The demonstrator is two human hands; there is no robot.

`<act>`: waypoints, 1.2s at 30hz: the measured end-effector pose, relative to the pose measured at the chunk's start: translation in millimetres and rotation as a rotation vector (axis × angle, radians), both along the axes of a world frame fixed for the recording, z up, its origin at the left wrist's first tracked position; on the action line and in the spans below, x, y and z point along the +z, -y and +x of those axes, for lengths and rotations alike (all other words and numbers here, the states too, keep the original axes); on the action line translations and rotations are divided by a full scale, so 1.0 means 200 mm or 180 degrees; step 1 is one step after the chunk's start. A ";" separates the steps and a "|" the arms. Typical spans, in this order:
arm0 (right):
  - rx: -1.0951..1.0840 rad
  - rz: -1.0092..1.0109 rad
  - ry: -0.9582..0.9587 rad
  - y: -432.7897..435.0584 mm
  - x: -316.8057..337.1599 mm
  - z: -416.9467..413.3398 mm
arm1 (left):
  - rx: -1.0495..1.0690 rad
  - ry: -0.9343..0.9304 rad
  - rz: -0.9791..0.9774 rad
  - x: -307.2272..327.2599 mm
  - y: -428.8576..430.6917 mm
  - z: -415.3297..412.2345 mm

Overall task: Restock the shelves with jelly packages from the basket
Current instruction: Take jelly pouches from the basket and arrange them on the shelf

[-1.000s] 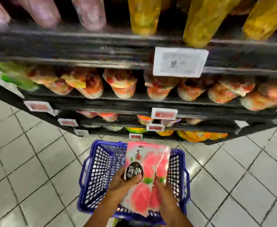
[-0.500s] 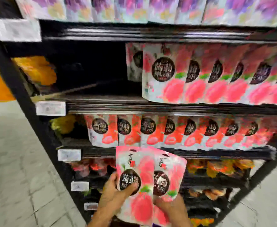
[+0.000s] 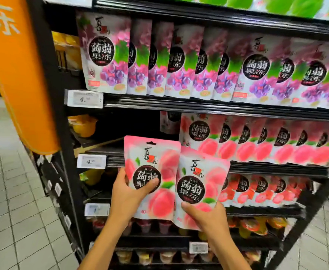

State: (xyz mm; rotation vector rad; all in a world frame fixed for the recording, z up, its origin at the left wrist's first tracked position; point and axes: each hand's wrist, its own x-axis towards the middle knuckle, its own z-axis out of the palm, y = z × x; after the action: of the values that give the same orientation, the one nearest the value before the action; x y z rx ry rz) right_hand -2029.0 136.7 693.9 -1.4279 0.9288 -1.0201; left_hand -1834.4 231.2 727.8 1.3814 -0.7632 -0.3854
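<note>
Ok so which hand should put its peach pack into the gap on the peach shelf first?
Left, probably. The left hand holds its peach pack right before the dark gap beside the peach row; the right hand holds the second pack lower, beneath the filled row.

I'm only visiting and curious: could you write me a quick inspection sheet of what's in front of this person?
Surface: black rack; the peach shelf has a gap at its left end.
Job's things: left pouch and right pouch, both peach, side by side; matching peach row shelved; basket not in view.
Clutter: nothing seen.
Hands: left hand grips the left pouch, thumb on front; right hand grips the right pouch's lower edge.
Cables: nothing seen.
Surroundings: grape row above, red pouches and cup jellies below, price tag, orange pillar, tiled floor.
</note>
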 end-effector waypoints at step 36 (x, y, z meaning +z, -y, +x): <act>-0.0512 -0.0993 0.0177 0.29 0.36 0.45 | -0.0225 -0.0017 -0.0075 0.10 0.16 0.46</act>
State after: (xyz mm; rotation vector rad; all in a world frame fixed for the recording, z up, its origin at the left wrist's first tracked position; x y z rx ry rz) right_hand -1939.6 79.4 765.6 -1.5894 0.8818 -1.3646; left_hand -1741.5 198.8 748.5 1.3335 -0.8114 -0.4337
